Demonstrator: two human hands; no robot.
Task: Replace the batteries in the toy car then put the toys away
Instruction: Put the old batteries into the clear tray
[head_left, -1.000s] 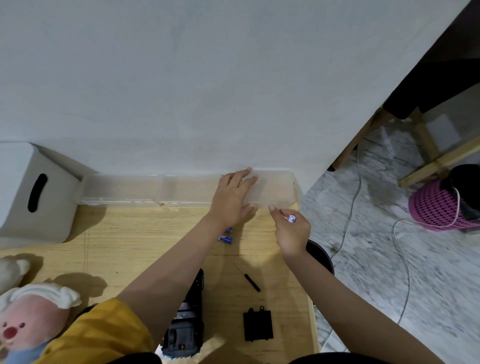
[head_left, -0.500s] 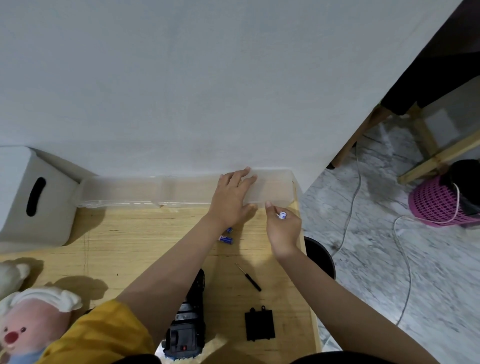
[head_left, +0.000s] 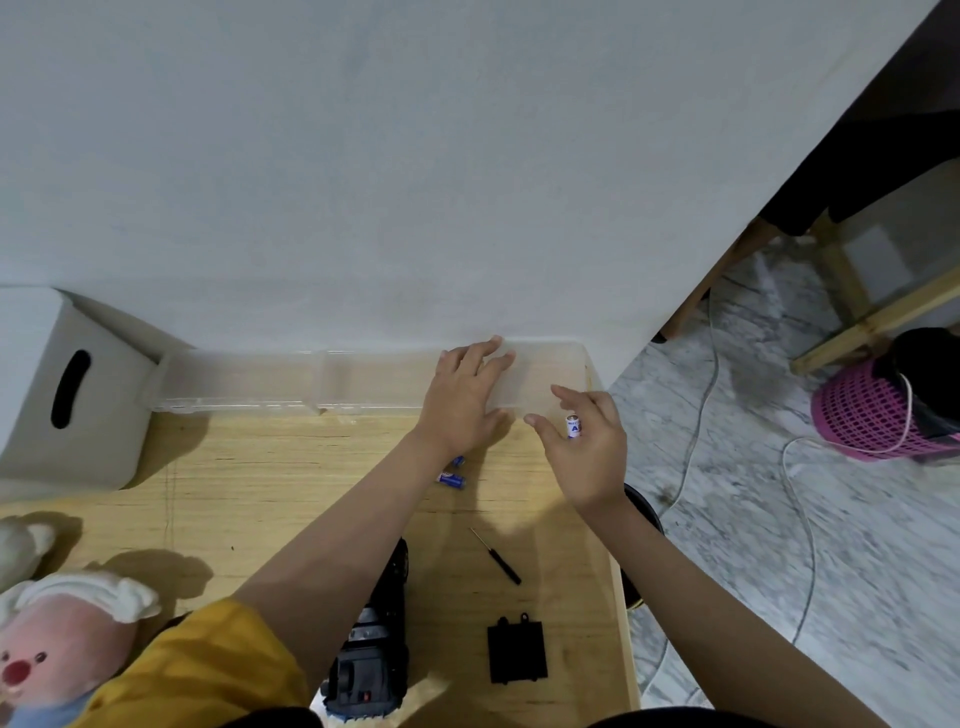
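Note:
My left hand lies flat on the right end of a long clear plastic box against the wall. My right hand hovers just right of it, fingers spread, with a small white battery held against the palm. Two blue batteries lie on the wooden table under my left wrist. The dark toy car sits at the near edge, partly behind my left forearm. Its black battery cover and a small screwdriver lie to its right.
A white storage bin with a handle slot stands at the left by the wall. A plush toy lies at the near left. Off the table's right edge are a marble floor, cables and a pink basket.
My right hand has opened its fingers and shifted slightly, with the white battery now showing upright against the palm. My left hand stays on the clear box.

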